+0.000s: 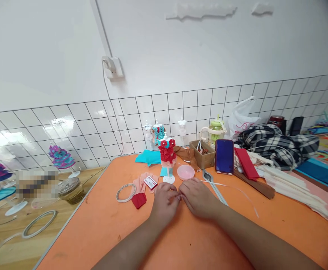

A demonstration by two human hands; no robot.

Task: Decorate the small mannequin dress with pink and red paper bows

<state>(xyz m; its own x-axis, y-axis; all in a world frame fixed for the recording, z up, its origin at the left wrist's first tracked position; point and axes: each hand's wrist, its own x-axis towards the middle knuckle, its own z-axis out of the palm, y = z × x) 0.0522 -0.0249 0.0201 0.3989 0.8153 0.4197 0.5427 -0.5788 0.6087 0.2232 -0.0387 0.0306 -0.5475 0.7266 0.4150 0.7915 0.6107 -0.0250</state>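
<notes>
My left hand and my right hand meet at the fingertips above the orange table. The fingers of both are closed in a pinch; whatever lies between them is too small to make out. Just beyond them a small white dress-form mannequin stands upright, dressed in red ruffles with a pale pink band below. A shallow pink bowl sits behind my right hand. Left of my left hand lie a roll of narrow tape, a red paper piece, pale pink paper and a small red-and-white box.
A cardboard box, an upright phone and a green-lidded cup stand at the back right. Metal scissors or tweezers lie nearby. Folded paper strips and a plaid cloth fill the right. Blue paper lies behind.
</notes>
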